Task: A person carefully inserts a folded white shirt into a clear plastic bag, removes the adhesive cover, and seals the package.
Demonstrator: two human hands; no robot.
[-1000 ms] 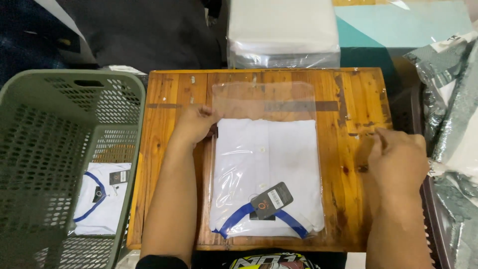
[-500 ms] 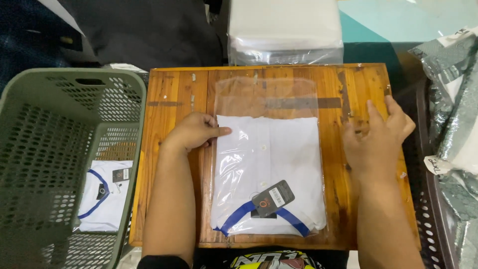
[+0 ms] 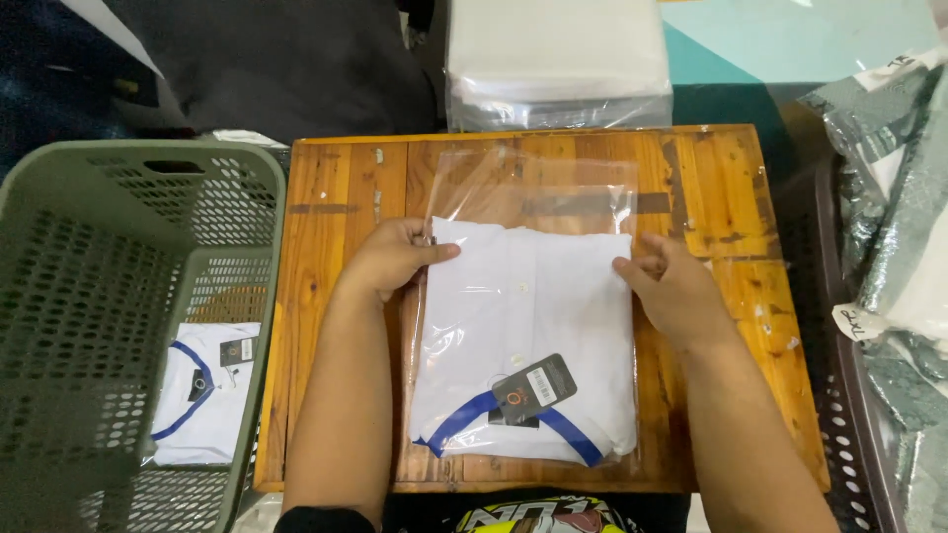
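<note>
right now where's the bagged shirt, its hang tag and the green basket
bagged shirt (image 3: 523, 316), head view, on the white folded front
hang tag (image 3: 534, 388), head view, on the dark card's middle
green basket (image 3: 259, 247), head view, on its right wall

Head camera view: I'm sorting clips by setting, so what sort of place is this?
Probably a small garment-packing station. Both hands, left hand and right hand, press a folded white shirt in a clear plastic bag on a wooden board; a green basket holds another bagged shirt.
</note>
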